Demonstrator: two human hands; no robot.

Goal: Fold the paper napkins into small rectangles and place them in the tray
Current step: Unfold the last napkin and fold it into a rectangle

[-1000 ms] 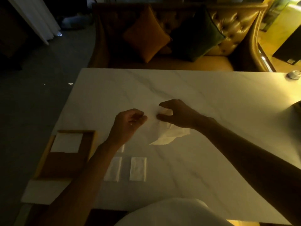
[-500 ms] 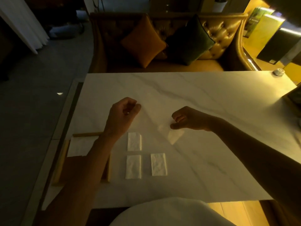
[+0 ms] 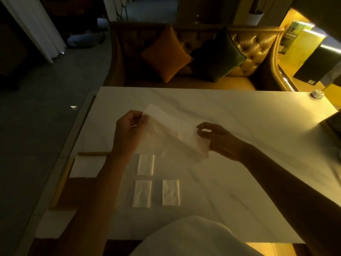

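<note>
White marble with thin grey veins makes the top of the table (image 3: 239,137), and above its middle part a thin, half-transparent paper napkin (image 3: 173,132) is stretched open in the air between two bare hands. The left hand (image 3: 129,133) pinches the far left corner of the napkin between thumb and forefinger, the other fingers curled in. The right hand (image 3: 219,139) pinches the right side of the sheet with its fingertips (image 3: 200,131), and the near right corner hangs down a little in front of the palm. The sheet slopes from the far left down to the near right and does not seem to touch the marble. Nearer to the front edge of the table lie three folded napkins (image 3: 145,167), small white rectangles flat on the surface: one just under the left wrist, and two side by side closer to the front edge, apart from each other. At the left edge stands the wooden tray (image 3: 60,183), partly hidden by the left forearm; a white napkin stack (image 3: 86,167) lies in its far part. A small round white object (image 3: 317,93) sits at the far right corner. Behind the far edge is a buttoned golden sofa (image 3: 258,50) with an orange cushion (image 3: 166,54) and a dark green cushion (image 3: 217,56).
</note>
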